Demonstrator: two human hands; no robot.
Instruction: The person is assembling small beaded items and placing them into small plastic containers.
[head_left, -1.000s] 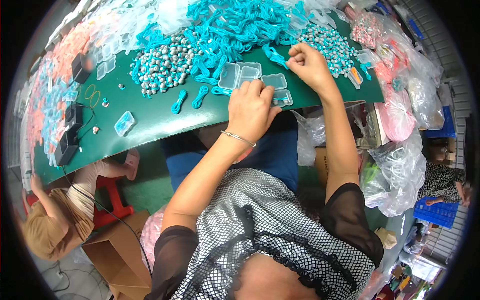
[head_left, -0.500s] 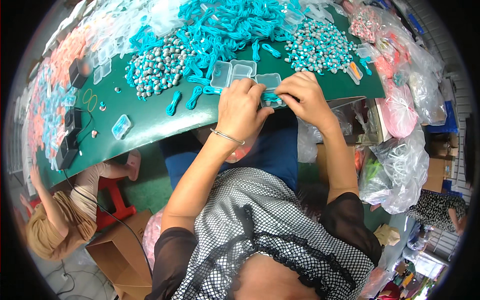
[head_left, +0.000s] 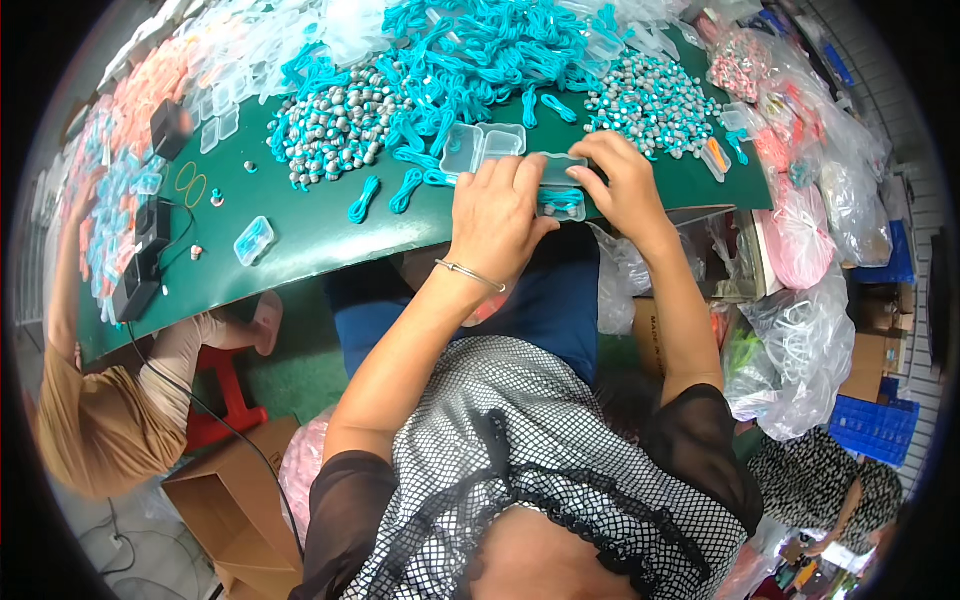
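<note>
At the table's front edge, a small clear plastic box (head_left: 563, 212) stands with a bundle of teal cord (head_left: 560, 197) inside. My left hand (head_left: 495, 215) is closed on the box's left side, its thumb along the near edge; its palm hides part of the box. With thumb and fingertips, my right hand (head_left: 620, 185) grips the raised clear lid (head_left: 562, 172) at its right end. Just beyond my left hand lies another clear box (head_left: 463, 148), lying open. Teal cord bundles (head_left: 405, 190) rest to the left of that hand.
Beyond my hands lies a heap of teal cords (head_left: 480, 60), with piles of grey-and-teal beads (head_left: 335, 125) on both sides. A closed filled box (head_left: 254, 240) sits at left on the green table (head_left: 310, 235). Plastic bags (head_left: 800, 240) crowd the right; a co-worker (head_left: 110, 420) sits at left.
The lid has tipped down toward the box, with my right hand's fingers now on its far edge. My left hand has shifted slightly right. The co-worker's arm has reached farther forward over the table.
</note>
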